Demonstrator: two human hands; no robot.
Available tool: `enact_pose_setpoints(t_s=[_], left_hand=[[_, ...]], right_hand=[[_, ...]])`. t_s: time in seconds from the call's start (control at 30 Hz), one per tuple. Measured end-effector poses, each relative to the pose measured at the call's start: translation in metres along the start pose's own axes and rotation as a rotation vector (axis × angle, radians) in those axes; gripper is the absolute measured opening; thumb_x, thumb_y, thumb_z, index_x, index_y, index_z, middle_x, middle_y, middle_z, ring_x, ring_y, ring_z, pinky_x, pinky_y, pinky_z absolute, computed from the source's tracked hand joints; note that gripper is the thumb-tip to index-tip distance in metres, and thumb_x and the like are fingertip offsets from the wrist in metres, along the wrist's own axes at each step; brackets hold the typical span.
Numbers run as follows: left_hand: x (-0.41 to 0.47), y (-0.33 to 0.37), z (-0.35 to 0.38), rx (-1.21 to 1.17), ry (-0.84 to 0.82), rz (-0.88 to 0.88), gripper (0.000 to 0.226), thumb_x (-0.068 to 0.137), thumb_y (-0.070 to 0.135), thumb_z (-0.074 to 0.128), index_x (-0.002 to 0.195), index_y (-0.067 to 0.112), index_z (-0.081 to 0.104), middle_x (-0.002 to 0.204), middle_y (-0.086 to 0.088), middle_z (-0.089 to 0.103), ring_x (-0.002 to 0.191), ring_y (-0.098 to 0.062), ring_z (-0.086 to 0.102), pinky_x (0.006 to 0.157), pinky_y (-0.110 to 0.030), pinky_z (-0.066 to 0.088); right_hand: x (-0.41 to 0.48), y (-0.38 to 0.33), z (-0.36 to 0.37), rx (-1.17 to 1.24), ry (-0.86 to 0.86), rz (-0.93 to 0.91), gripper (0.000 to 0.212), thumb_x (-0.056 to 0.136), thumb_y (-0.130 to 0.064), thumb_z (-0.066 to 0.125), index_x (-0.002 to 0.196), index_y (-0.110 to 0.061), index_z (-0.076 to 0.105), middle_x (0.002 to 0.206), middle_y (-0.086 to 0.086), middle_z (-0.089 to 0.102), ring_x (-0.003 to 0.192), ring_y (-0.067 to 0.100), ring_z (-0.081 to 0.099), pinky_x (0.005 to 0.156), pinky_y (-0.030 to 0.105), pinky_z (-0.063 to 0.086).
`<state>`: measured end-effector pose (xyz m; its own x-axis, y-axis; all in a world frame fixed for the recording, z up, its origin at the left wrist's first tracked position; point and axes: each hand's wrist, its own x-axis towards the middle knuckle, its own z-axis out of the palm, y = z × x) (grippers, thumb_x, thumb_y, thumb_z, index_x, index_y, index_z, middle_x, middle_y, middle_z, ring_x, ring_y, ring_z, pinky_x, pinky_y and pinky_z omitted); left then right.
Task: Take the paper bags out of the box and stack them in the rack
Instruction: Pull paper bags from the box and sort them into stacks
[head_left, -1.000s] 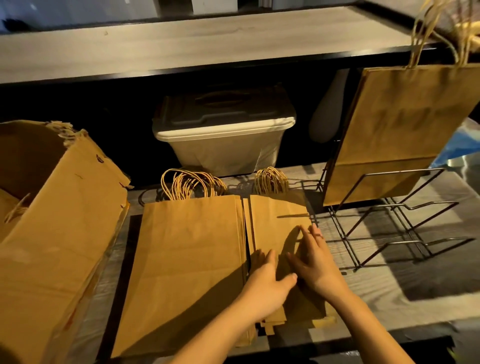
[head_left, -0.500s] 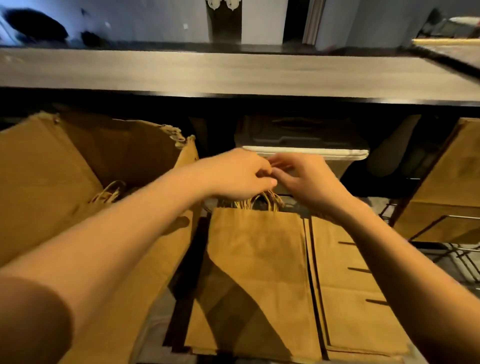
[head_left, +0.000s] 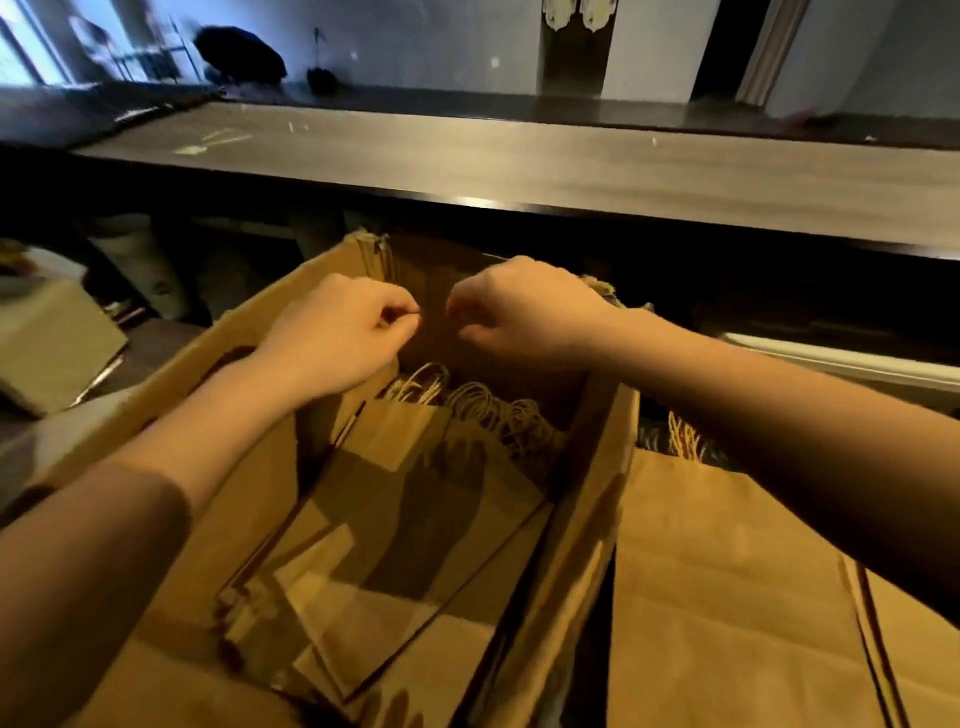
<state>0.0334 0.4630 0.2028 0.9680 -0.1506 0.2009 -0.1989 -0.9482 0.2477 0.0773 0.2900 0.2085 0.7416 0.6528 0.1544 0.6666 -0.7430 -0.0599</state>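
Hands hung close together but apart over the far end of the open cardboard box (head_left: 249, 499). The left hand (head_left: 337, 332) had its fingers curled in, thumb tip against forefinger, and the right hand (head_left: 524, 312) had its fingers curled downward; nothing showed in either grip. Beneath them, paper bags (head_left: 415, 525) lay flat inside the box, twine handles (head_left: 493, 410) toward the far wall. More flat bags (head_left: 727, 597) lay just right of the box, under the right forearm.
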Motion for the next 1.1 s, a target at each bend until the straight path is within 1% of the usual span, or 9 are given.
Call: enact_pose_setpoints(t_s=[0.1,0.2,0.3,0.4,0.53,0.63,0.83,0.97,1.1], left_hand=[[-0.012,-0.038,0.014,-0.015,-0.033,-0.057,0.023,0.095,0.031,0.049,0.110,0.025,0.067,0.099,0.004,0.068,0.082,-0.007,0.055,0.065,-0.024,0.043],[-0.024,-0.063,0.026,-0.070,-0.022,-0.157,0.021,0.095,0.032,0.049,0.103,0.027,0.068,0.092,0.008,0.067,0.080,-0.007,0.057,0.064,-0.027,0.047],[-0.028,-0.078,0.028,-0.021,-0.065,-0.179,0.023,0.096,0.032,0.048,0.105,0.026,0.068,0.091,0.006,0.068,0.080,-0.011,0.060,0.069,-0.033,0.053],[-0.028,-0.082,0.026,0.002,-0.068,-0.149,0.025,0.097,0.032,0.046,0.107,0.025,0.068,0.095,0.005,0.069,0.085,-0.013,0.061,0.074,-0.034,0.054],[-0.023,-0.075,0.028,0.017,-0.049,-0.075,0.027,0.097,0.035,0.044,0.109,0.025,0.067,0.097,0.006,0.068,0.086,-0.012,0.060,0.073,-0.030,0.050],[-0.022,-0.072,0.031,0.024,-0.066,-0.024,0.027,0.097,0.035,0.044,0.107,0.026,0.067,0.097,0.007,0.068,0.086,-0.010,0.059,0.070,-0.026,0.045],[-0.021,-0.070,0.035,0.042,-0.117,-0.016,0.028,0.097,0.037,0.043,0.108,0.027,0.066,0.098,0.005,0.067,0.088,-0.012,0.059,0.070,-0.027,0.043],[-0.022,-0.071,0.035,0.051,-0.139,-0.009,0.028,0.097,0.038,0.043,0.110,0.027,0.065,0.099,0.005,0.068,0.089,-0.011,0.059,0.072,-0.027,0.045],[-0.023,-0.072,0.034,0.056,-0.165,-0.009,0.029,0.097,0.038,0.043,0.113,0.026,0.064,0.098,0.006,0.067,0.088,-0.011,0.058,0.076,-0.029,0.049]], right_hand=[[0.023,-0.020,0.028,-0.060,-0.101,-0.065,0.044,0.091,-0.033,0.058,0.134,-0.024,0.049,0.128,0.002,0.057,0.119,0.020,0.053,0.095,0.038,0.048],[0.035,-0.035,0.065,-0.262,-0.198,-0.148,0.074,0.089,-0.051,0.055,0.149,-0.027,0.018,0.151,0.006,0.031,0.140,0.028,0.026,0.116,0.047,0.020],[0.035,-0.039,0.102,-0.377,-0.352,-0.232,0.100,0.082,-0.064,0.053,0.149,-0.029,-0.012,0.160,0.009,0.002,0.146,0.034,-0.003,0.115,0.055,-0.003],[0.029,-0.039,0.131,-0.377,-0.540,-0.278,0.125,0.066,-0.076,0.059,0.143,-0.032,-0.029,0.158,0.010,-0.016,0.142,0.037,-0.018,0.112,0.061,-0.011],[0.019,-0.032,0.152,-0.394,-0.761,-0.321,0.130,0.061,-0.077,0.064,0.147,-0.031,-0.022,0.158,0.008,-0.016,0.143,0.037,-0.017,0.111,0.060,-0.013],[0.008,-0.030,0.157,-0.350,-0.826,-0.329,0.132,0.060,-0.069,0.072,0.146,-0.033,-0.021,0.158,0.010,-0.013,0.144,0.036,-0.012,0.114,0.058,-0.009],[0.005,-0.045,0.148,-0.301,-0.716,-0.374,0.133,0.060,-0.055,0.081,0.145,-0.040,-0.021,0.155,0.015,0.010,0.141,0.040,0.014,0.115,0.055,0.011],[0.005,-0.048,0.142,-0.275,-0.656,-0.437,0.118,0.066,-0.046,0.080,0.150,-0.036,-0.003,0.150,0.010,0.026,0.133,0.035,0.027,0.110,0.051,0.022],[0.008,-0.049,0.135,-0.236,-0.670,-0.477,0.092,0.074,-0.036,0.076,0.147,-0.028,0.021,0.145,0.006,0.038,0.134,0.030,0.029,0.109,0.048,0.020]])
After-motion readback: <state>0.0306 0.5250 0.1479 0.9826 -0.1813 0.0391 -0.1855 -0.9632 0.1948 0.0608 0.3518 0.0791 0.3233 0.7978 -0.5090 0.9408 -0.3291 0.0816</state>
